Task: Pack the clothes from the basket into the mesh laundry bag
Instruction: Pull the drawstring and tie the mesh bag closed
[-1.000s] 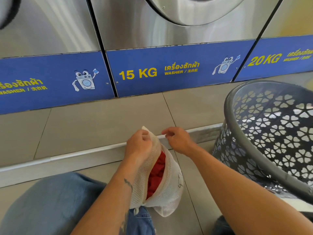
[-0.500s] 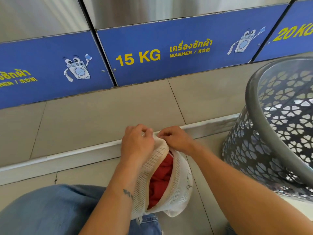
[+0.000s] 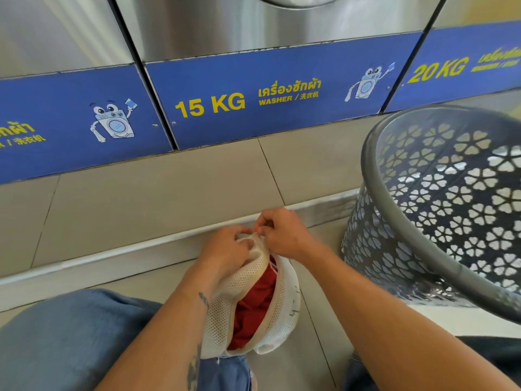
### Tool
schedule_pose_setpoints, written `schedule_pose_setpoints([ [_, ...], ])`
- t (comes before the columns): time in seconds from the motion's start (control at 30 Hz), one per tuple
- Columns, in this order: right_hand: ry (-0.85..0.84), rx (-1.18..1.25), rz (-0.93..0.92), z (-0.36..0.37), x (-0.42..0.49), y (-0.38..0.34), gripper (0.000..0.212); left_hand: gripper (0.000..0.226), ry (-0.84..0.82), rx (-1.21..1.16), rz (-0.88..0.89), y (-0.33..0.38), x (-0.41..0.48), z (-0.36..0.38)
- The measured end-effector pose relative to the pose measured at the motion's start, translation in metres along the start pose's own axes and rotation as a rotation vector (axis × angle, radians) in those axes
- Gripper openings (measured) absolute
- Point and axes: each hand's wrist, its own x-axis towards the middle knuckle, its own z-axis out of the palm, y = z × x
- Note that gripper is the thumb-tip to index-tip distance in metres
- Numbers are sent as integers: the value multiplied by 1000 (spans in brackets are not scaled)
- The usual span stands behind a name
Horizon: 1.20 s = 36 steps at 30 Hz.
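your left hand grips top edge of white mesh laundry bag; your right hand pinches same edge. red clothes show through open slit. grey perforated plastic basket stands right, apart. bare tile floor ahead.

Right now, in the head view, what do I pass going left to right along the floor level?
Denim knee → left hand → right hand, both pinching the top of the mesh bag → grey basket.
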Motion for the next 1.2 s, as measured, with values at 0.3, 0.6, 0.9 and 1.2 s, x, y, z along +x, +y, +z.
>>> schedule_pose_setpoints([
  [0.3, 28, -88, 64, -9, -22, -1, 20, 18, 238, 146, 13, -3, 7, 2],
  [0.6, -68, -106, 144, -16, -58, -10, 27, 22, 475, 184, -100, -20, 9, -25],
  [0.9, 90, 44, 200, 0, -111, -1, 26, 36, 357, 619, 431, -4, -44, -13],
  [1.2, 54, -105, 155, 14, -124, -13, 22, 20, 166, 667, 338, -16, -61, 7],
])
